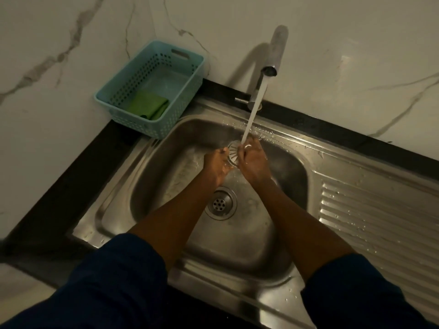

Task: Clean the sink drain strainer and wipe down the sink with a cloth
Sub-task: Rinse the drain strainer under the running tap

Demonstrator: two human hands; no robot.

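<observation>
The round metal drain strainer is held up over the steel sink basin, under the running water stream from the tap. My left hand grips the strainer's left edge. On the other side my right hand holds its right edge, with water falling on the fingers. Below my wrists the open drain hole shows in the basin floor. A folded green cloth lies in the light blue basket at the back left.
The ribbed steel drainboard stretches to the right, wet with drops. A black counter edge frames the sink on the left and back. Marble-patterned wall tiles rise behind the tap.
</observation>
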